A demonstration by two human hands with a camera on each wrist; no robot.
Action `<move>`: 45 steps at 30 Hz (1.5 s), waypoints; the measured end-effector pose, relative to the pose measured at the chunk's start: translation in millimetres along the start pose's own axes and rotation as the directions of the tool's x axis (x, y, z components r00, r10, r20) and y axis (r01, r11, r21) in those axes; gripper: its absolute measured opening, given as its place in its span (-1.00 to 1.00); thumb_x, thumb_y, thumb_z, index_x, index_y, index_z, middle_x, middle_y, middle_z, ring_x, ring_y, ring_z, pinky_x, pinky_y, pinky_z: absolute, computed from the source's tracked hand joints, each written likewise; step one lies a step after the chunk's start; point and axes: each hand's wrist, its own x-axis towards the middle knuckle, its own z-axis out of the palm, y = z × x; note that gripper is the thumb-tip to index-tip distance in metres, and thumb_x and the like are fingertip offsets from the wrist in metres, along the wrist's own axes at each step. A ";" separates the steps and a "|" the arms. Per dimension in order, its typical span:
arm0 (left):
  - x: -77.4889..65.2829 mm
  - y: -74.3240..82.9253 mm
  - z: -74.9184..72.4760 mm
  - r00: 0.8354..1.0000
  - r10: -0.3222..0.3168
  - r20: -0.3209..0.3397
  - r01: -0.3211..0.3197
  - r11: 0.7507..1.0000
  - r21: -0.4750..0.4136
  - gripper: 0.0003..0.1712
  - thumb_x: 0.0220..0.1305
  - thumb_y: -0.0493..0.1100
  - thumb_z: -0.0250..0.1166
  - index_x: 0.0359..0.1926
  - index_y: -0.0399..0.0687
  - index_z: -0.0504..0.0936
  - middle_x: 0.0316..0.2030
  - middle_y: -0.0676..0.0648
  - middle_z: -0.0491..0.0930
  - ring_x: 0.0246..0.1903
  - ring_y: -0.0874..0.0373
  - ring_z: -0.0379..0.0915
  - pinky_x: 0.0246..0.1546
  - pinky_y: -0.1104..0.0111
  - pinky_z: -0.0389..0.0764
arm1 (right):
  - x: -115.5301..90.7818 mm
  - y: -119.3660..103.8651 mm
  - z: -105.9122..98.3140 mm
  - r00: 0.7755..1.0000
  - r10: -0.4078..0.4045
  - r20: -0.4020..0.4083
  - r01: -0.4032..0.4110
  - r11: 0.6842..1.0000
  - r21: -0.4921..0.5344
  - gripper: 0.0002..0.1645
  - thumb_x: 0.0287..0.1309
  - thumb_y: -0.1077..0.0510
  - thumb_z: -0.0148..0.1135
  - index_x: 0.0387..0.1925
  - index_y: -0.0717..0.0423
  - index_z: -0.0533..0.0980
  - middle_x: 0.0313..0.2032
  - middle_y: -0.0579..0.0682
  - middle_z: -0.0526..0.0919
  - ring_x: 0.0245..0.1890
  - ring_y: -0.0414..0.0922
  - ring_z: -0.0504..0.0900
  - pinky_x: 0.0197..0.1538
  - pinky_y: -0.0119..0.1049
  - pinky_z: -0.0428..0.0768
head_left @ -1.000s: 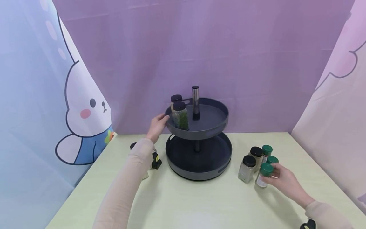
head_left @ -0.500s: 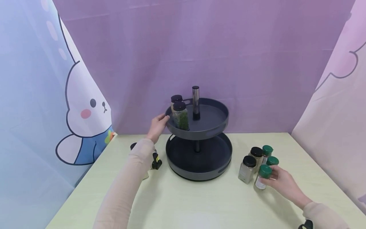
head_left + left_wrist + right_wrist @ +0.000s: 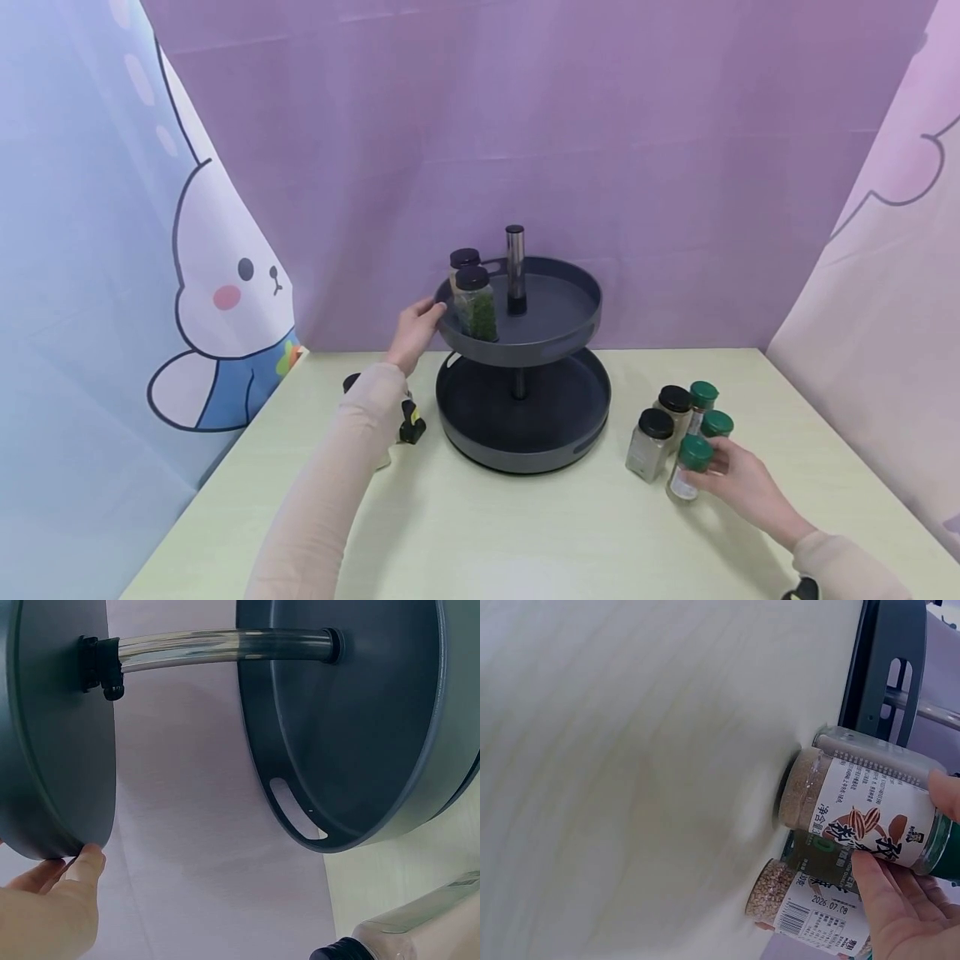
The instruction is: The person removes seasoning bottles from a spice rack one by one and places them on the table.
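A dark two-tier tray with a metal centre post stands at the middle of the table. My left hand pinches the left rim of its upper tier; in the left wrist view, thumb and fingers meet at that edge. On the upper tier stand two black-capped jars, the front one a green-flecked spice jar. At the right, my right hand grips a green-capped spice jar between thumb and fingers. Its white label faces the right wrist camera. Whether its base touches the table, I cannot tell.
Beside the held jar stand two black-capped jars, the nearer a pale one, and two more green-capped jars, one at the back. Partly hidden behind my left forearm are other jars, one with a black cap. A purple curtain hangs behind the table.
My right hand and the green-capped jar have shifted slightly left and toward the front, away from the green-capped jar behind. My left hand keeps its place on the upper tier's rim.
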 end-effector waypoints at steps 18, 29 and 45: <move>-0.3 0.0 0.2 1.000 -0.005 -0.005 0.005 1.000 0.000 -0.38 0.38 -0.04 -0.03 0.37 -0.15 0.09 0.37 -0.12 0.09 0.32 0.07 0.11 0.28 0.32 0.27 | -1.3 4.4 3.4 1.000 -0.007 0.002 0.007 1.000 0.023 -0.19 0.01 0.06 0.32 0.12 0.51 0.21 0.03 0.47 0.43 0.01 0.32 0.48 -0.06 0.00 0.59; 0.2 -0.3 -0.4 1.000 -0.020 -0.001 0.020 1.000 0.005 -0.37 0.37 -0.02 -0.02 0.38 -0.12 0.08 0.38 -0.11 0.06 0.32 0.06 0.11 0.29 0.32 0.26 | -6.7 2.5 2.9 0.999 -0.032 -0.023 0.032 0.999 0.012 -0.15 0.00 0.03 0.32 0.17 0.47 0.19 0.05 0.48 0.41 0.01 0.36 0.46 -0.06 0.07 0.57; -0.9 3.6 -1.2 0.998 -0.029 -0.047 0.027 0.999 -0.047 -0.37 0.33 0.04 0.04 0.33 -0.10 0.20 0.33 -0.09 0.19 0.27 0.07 0.20 0.26 0.34 0.30 | -10.2 -27.0 -19.5 0.968 -0.173 -0.179 0.162 0.984 -0.075 -0.24 -0.01 0.04 0.35 0.12 0.38 0.29 0.01 0.35 0.48 -0.12 -0.53 0.40 -0.12 -0.62 0.53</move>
